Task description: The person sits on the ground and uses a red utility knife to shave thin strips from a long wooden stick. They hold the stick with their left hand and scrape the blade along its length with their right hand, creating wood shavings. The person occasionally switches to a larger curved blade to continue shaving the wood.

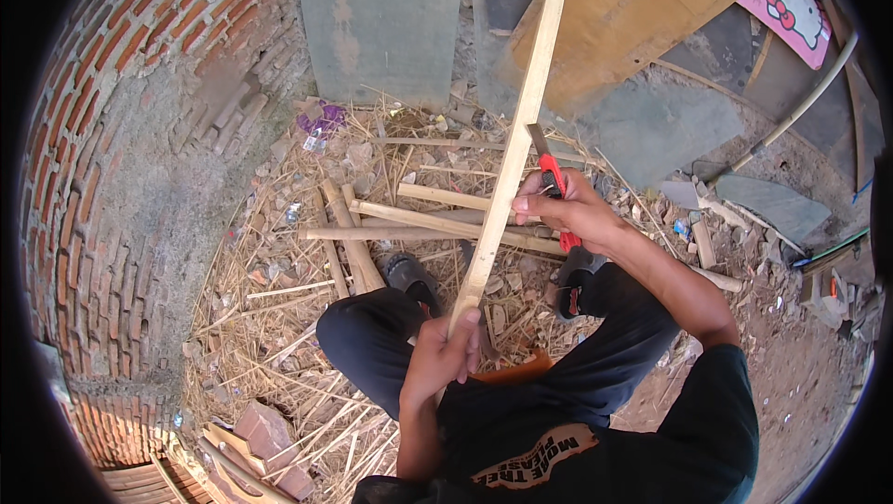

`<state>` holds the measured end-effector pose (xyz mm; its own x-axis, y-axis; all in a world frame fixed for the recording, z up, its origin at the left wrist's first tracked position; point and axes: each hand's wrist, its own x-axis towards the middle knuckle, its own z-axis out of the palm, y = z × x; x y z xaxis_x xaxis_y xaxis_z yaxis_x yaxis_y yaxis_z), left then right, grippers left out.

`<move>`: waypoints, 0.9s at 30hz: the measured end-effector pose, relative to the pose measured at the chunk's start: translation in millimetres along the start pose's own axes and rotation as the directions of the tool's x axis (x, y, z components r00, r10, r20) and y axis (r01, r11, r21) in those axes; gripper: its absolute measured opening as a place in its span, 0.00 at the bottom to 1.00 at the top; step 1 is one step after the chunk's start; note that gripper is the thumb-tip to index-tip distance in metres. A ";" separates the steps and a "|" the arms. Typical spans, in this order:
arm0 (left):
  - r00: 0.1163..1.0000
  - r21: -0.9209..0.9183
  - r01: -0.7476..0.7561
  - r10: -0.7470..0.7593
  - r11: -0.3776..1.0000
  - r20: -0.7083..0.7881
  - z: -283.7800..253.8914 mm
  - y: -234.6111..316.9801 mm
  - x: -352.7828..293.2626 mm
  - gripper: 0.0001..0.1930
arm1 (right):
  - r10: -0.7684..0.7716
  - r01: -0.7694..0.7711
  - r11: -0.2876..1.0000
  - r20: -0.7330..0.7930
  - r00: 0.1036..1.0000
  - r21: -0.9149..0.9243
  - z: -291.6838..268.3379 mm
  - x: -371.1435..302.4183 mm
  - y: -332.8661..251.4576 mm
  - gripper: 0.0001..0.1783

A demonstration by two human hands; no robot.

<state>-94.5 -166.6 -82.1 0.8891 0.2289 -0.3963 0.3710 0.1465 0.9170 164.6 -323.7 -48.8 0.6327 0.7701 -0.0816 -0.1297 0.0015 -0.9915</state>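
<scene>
A long, pale bamboo strip slants up and away from my lap, past the top edge of the view. My left hand is closed round its near end, thumb along the top. My right hand grips a red utility knife, its blade out and pointing up beside the strip's right edge. Part of the handle is hidden in my palm and shows again below it. The fingertips of my right hand also touch the strip. Whether the blade touches the bamboo I cannot tell.
Bamboo pieces lie across the ground ahead of my shoes, among straw, shavings and rubble. A brick wall rises on the left. Boards lean at the back, with a pink picture panel at the far right. Reddish blocks lie near left.
</scene>
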 end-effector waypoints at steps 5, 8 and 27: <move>0.997 0.012 -0.053 0.053 0.999 0.047 -2.2 9.3 -4.8 0.27 | -0.010 0.011 0.999 -0.024 1.000 0.044 -3.8 -12.1 -10.5 0.11; 0.998 0.042 -0.058 0.057 0.997 0.025 -8.3 13.7 -11.2 0.28 | -0.021 0.034 0.982 -0.070 0.997 0.188 -37.1 -5.8 -2.9 0.14; 0.967 -0.047 0.003 0.009 0.999 0.253 -30.1 -17.0 -0.3 0.27 | -0.087 0.076 0.967 -0.036 0.996 -0.243 -5.7 4.0 -4.0 0.21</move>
<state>-109.2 -140.2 -98.9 0.9311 -0.0209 -0.3641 0.3611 0.1923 0.9125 172.0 -324.2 -45.7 0.6684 0.7438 0.0018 0.1082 -0.0948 -0.9896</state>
